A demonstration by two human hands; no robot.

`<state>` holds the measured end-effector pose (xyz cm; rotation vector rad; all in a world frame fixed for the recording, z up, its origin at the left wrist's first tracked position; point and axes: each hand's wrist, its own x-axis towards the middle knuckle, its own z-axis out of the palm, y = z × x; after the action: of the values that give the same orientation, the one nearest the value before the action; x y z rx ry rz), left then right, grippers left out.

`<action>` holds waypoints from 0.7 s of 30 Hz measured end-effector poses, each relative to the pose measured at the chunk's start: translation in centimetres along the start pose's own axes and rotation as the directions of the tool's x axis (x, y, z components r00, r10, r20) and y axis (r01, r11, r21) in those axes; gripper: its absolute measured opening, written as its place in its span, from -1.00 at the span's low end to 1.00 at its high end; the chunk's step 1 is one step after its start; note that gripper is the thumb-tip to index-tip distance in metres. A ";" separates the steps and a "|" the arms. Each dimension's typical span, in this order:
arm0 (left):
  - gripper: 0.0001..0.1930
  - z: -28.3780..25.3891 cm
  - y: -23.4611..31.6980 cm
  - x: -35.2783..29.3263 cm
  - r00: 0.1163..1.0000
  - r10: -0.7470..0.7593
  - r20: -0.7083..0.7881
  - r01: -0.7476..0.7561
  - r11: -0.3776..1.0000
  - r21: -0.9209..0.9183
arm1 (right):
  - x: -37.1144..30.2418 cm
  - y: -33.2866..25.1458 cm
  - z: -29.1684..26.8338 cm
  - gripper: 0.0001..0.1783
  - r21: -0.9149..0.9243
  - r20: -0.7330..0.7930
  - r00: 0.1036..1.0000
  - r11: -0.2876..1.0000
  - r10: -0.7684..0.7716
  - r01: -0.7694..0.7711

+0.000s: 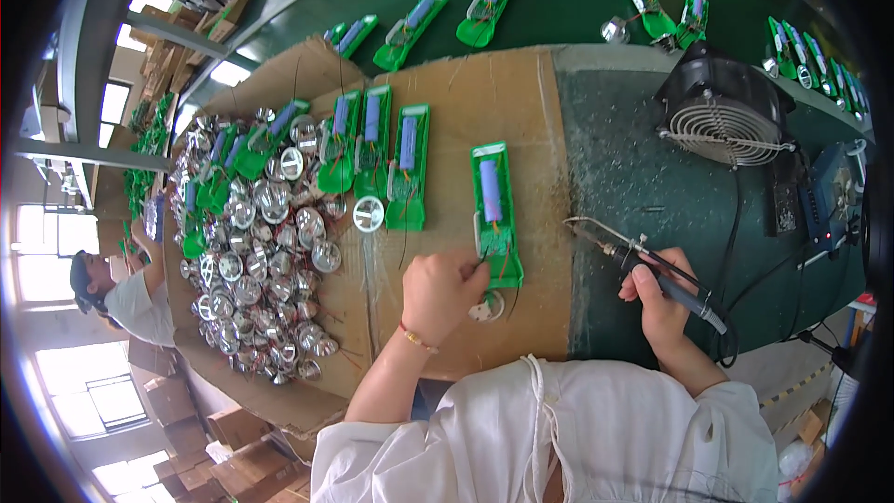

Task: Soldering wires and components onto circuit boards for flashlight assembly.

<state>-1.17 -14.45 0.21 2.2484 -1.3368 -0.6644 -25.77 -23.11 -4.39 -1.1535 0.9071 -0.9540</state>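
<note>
My left hand [438,293] is closed in a pinch at the lower left of a green plastic housing [509,261]. A thin dark wire seems to be between its fingertips, though the fingers partly cover it. Inside the housing lie a purple-blue battery cell [491,190] and a green circuit board [496,240] with red wires. Partly behind my left hand, a round lamp reflector [487,307] rests just below the housing. My right hand [659,298] grips a soldering iron [666,284] with a thin curved metal tube at its tip, which points up-left, apart from the board.
A heap of silver reflectors [247,265] fills a cardboard box at left, with several green housings on it. More housings [407,168] lie beside it and along the far bench. A black fan [722,112] and blue soldering station [829,196] stand right. Another person [130,293] sits far left.
</note>
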 end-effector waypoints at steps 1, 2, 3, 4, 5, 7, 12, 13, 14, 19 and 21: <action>-0.86 0.0 1.0 2.1 0.998 0.043 -0.040 -0.044 0.999 -0.027 | 0.3 0.1 -0.2 -0.82 -0.013 -0.026 0.999 0.999 0.029 -0.029; -0.86 0.1 2.3 5.0 0.996 0.093 -0.015 -0.093 0.996 0.003 | 0.4 0.2 -0.5 -0.81 -0.011 -0.051 0.998 0.999 0.042 -0.043; -0.86 0.0 3.7 7.8 0.991 0.134 -0.002 -0.134 0.990 0.040 | 0.5 0.0 -0.5 -0.81 0.000 -0.061 0.997 0.999 0.054 -0.054; -0.85 0.2 4.9 11.0 0.993 0.119 0.016 -0.120 0.992 0.024 | 0.7 0.0 -0.1 -0.85 -0.026 -0.074 0.996 0.998 0.055 -0.057; -0.84 0.4 6.4 14.0 0.991 0.125 -0.054 -0.118 0.985 0.127 | 0.8 -0.1 0.2 -0.85 -0.004 -0.068 0.995 0.998 0.066 -0.067; -0.80 1.4 7.4 20.5 0.980 0.104 -0.167 -0.085 0.989 0.119 | 0.7 -0.3 0.2 -0.82 0.087 -0.046 0.992 0.990 0.119 -0.115; -0.65 0.8 8.2 27.1 0.817 0.196 -0.542 -0.080 0.970 0.231 | 0.8 0.1 -0.2 -0.82 0.056 -0.035 0.991 0.991 0.127 -0.125; -0.64 0.5 7.5 27.6 0.861 0.157 -0.483 -0.033 0.966 0.255 | 1.0 0.1 -0.4 -0.82 0.051 -0.024 0.993 0.992 0.117 -0.116; -0.64 -0.1 4.8 28.9 0.959 0.088 -0.269 0.009 0.940 0.341 | 1.0 0.1 -0.1 -0.82 0.058 0.001 0.993 0.992 0.115 -0.114; -0.66 -0.5 3.5 24.4 0.986 0.131 -0.099 -0.066 0.866 0.496 | 1.5 0.2 0.5 -0.91 0.025 -0.112 0.985 0.991 0.132 -0.130; -0.70 -0.3 4.6 17.1 0.960 0.214 -0.179 -0.141 0.926 0.350 | 1.2 0.2 -0.2 -0.88 -0.002 -0.129 0.988 0.996 0.089 -0.090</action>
<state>3.05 -31.69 0.11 2.3326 -1.6155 -0.1293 -25.48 -24.25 -4.74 -1.0584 1.0584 -0.9606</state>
